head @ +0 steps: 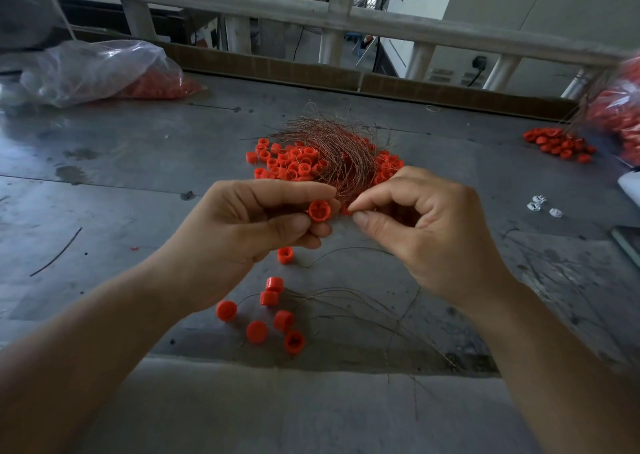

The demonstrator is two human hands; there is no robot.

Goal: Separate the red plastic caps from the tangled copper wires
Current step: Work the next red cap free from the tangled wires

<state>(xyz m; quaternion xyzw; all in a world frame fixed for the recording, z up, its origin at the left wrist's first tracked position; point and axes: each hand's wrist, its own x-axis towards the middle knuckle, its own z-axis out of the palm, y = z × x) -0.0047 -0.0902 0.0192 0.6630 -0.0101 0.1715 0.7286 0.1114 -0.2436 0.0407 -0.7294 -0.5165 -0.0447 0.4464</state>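
My left hand (249, 221) pinches one red plastic cap (319, 210) between thumb and fingers, its hollow side toward me. Just to its right, my right hand (415, 218) pinches a thin copper wire end between thumb and forefinger, close beside that cap. Behind both hands lies the tangled copper wire bundle (332, 148) on a heap of red caps (291, 162). Several loose red caps (270, 311) lie on the table near me, and loose wire strands (349, 301) trail to their right.
The grey metal table (121, 162) carries a clear plastic bag of red caps (104, 72) at the far left. Another bag and a cap pile (557, 145) sit at the far right. Small white bits (540, 205) lie on the right. A railing (311, 13) runs behind.
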